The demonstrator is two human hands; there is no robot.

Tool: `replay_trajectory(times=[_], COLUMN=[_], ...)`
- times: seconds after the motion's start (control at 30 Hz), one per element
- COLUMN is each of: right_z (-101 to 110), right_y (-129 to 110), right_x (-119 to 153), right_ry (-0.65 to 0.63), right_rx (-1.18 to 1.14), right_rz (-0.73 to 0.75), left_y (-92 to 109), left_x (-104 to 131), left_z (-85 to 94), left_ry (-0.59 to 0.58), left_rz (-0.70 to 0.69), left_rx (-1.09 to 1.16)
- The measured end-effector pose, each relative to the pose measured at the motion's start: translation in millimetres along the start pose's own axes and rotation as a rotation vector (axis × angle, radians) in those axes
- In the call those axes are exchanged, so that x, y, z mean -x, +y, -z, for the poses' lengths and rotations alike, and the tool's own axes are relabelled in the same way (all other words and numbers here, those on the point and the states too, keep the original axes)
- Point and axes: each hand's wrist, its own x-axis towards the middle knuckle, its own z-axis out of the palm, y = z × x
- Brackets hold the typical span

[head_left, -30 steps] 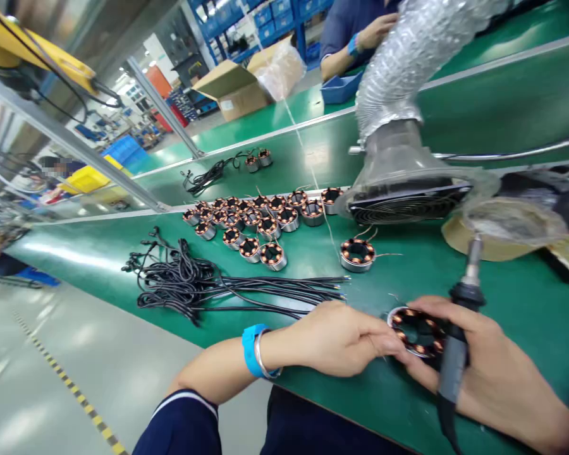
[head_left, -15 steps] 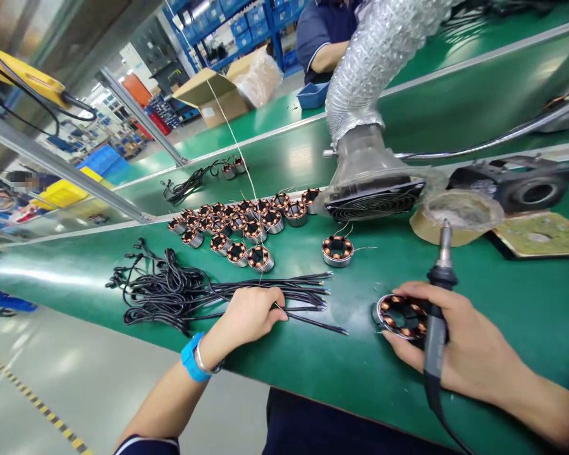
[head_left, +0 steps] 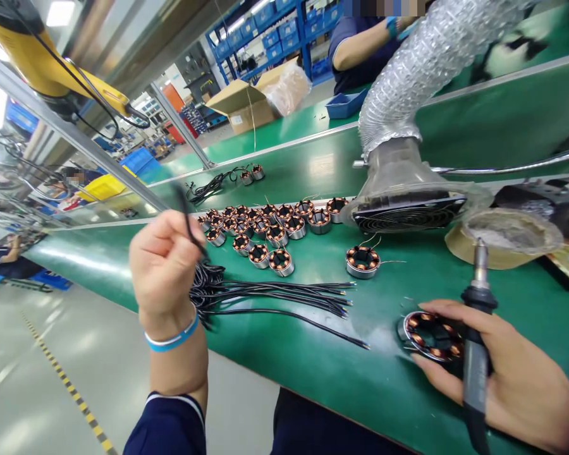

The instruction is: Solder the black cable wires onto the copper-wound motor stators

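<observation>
My left hand [head_left: 164,272] is raised over the left part of the bench, closed in a fist around a black cable [head_left: 188,221] that is smeared by motion. Below it lies a bundle of black cables [head_left: 275,291] with stripped, coloured wire ends pointing right. My right hand [head_left: 526,373] holds a soldering iron [head_left: 475,373], its tip pointing away from me. Thumb and fingers of that hand also grip a copper-wound motor stator [head_left: 431,336] at the bench surface. Another stator [head_left: 363,261] with loose wire leads sits a little farther back.
Several stators [head_left: 281,261] stand grouped behind the cables. A fume extractor hood [head_left: 398,183] with a silver duct hangs behind my right hand, beside a round tub [head_left: 507,237]. Across the divider are a co-worker's arm [head_left: 360,50], a blue tray [head_left: 346,104] and a cardboard box [head_left: 246,114].
My left hand has lifted from the cable ends and moved left and up with a black cable in its grip. The right hand keeps its hold. The whole view has shifted.
</observation>
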Motion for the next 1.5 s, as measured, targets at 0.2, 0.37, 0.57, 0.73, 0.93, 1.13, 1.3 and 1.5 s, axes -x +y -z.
replay_trajectory(times=[0.2,0.37,0.57,0.73,0.93,1.13,1.3,1.5], right_z=[12,8,2,-9,-16,-18,-23,-17], right_y=[-49,-60,-63,-59,-59,-64,-70,-74], right_x=[-29,-51,-58,-54,-47,-43,-41,-49], right_ry=[0.091,0.052,0.108,0.135,0.14,0.226,0.238,0.183], right_rx=[-0.288,-0.337,-0.326,-0.351,-0.315,-0.204,-0.11,-0.023], right_rz=[-0.018,-0.008,0.134,0.12,0.013,-0.019,0.042,0.295], left_y=[-12,-39,-39,-59,-73,-69,-69,-67], left_x=[47,52,50,67,73,76,80,74], left_z=[-98.8,-125.9,-146.1,-165.0,-165.6,-166.1,-165.3,-157.6], left_ry=[-0.836,-0.93,-0.92,-0.979,-0.902,-0.789,-0.702,-0.826], left_rz=[0.282,0.253,0.245,0.703,0.741,0.745,0.71,0.534], left_rx=[-0.256,-0.318,0.067,0.49,0.546,0.495,0.419,0.167])
